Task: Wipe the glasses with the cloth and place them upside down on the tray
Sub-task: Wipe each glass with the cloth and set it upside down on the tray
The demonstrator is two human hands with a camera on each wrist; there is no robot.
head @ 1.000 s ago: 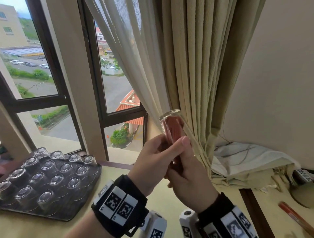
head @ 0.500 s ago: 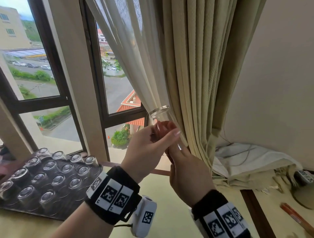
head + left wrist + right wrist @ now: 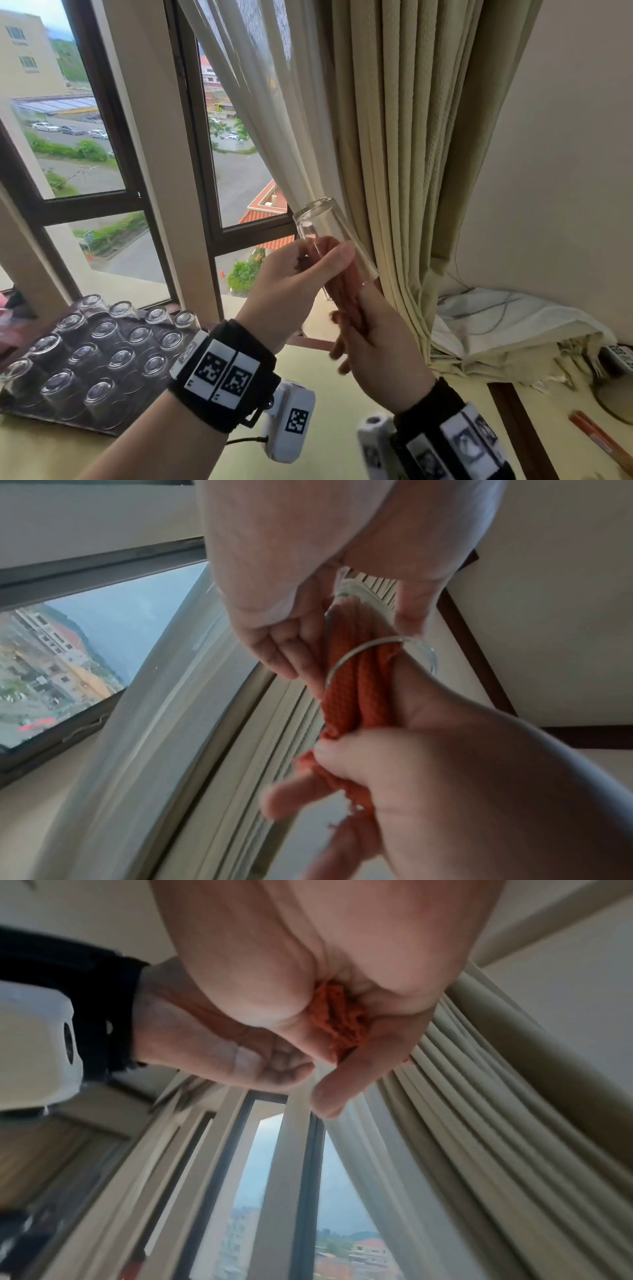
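i've got a clear, straight-sided glass raised in front of the curtains, base tipped up and away, thin round rim pointing down toward me. my left hand is wrapped round its smooth wall, thumb on the near side, fingers curled behind. my right hand pinches an orange cloth, a coarse ribbed weave bunched into a rope-like roll, and that roll is pushed up inside the glass; in the left wrist view the rim rings the cloth and the frayed tail hangs out under the right palm. in the right wrist view the cloth is squeezed deep in the fold of the hand.

down to my left a dark flat tray sits on the pale yellow table, packed with rows of small tumblers standing upside down, thick round bases up. its near edge lies close to my left forearm.

just behind the glass hang the pleated beige curtain and the sheer white one, very near the raised base, with open tabletop below my wrists
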